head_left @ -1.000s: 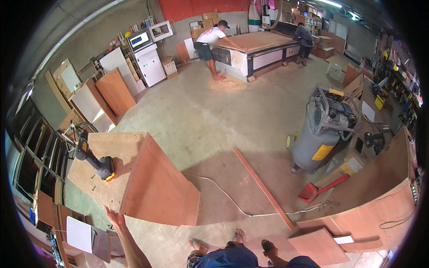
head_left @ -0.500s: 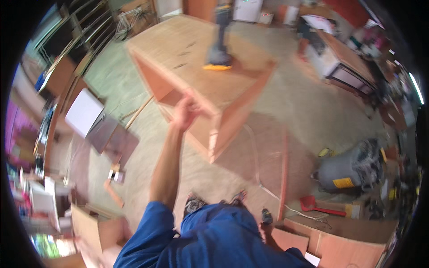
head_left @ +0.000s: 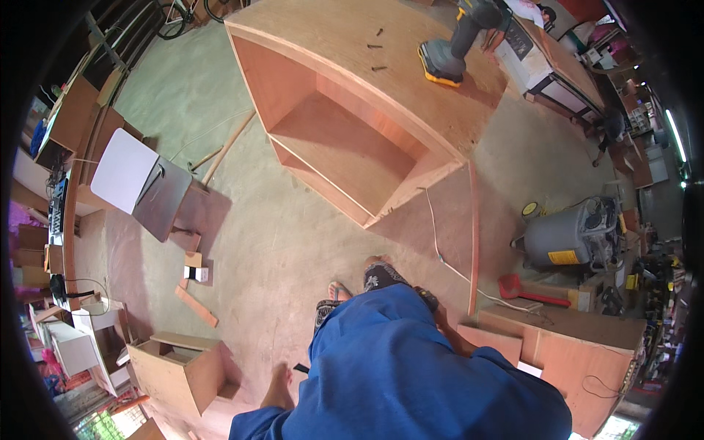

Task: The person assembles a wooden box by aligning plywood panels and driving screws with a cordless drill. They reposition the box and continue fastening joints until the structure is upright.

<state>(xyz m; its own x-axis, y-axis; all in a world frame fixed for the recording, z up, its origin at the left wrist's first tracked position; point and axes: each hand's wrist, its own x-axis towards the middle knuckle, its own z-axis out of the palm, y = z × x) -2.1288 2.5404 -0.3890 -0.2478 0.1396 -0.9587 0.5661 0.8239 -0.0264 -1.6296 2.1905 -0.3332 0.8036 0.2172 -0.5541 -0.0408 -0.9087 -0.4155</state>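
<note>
1. Two bare hands appear in the head view, low in the field and well apart. The left hand (head_left: 279,385) shows near the lower edge, a small black item (head_left: 301,368) just beside it; whether its fingers are spread, pressed together or pinching cannot be told.
2. The right hand (head_left: 440,317), partly hidden by a blue cloth shirt (head_left: 433,359), is closed round a dark object (head_left: 425,296) of uncertain kind.
3. An open-fronted, reddish-brown plywood cabinet (head_left: 345,143) stands on the grey concrete floor (head_left: 279,257) ahead of the wearer, its open face turned toward the body and its interior divided by a panel.
4. A black-and-grey cordless drill with yellow trim (head_left: 444,59) stands on its base upon the cabinet's top; three small dark metal screws (head_left: 378,68) lie to its left, apart from one another.
5. Right of the cabinet: a long, narrow reddish wooden strip (head_left: 474,235), a red plastic dustpan (head_left: 511,287) and a grey cylindrical compressor tank (head_left: 561,235).
6. Lower left: an open-topped brown box (head_left: 172,374).
</note>
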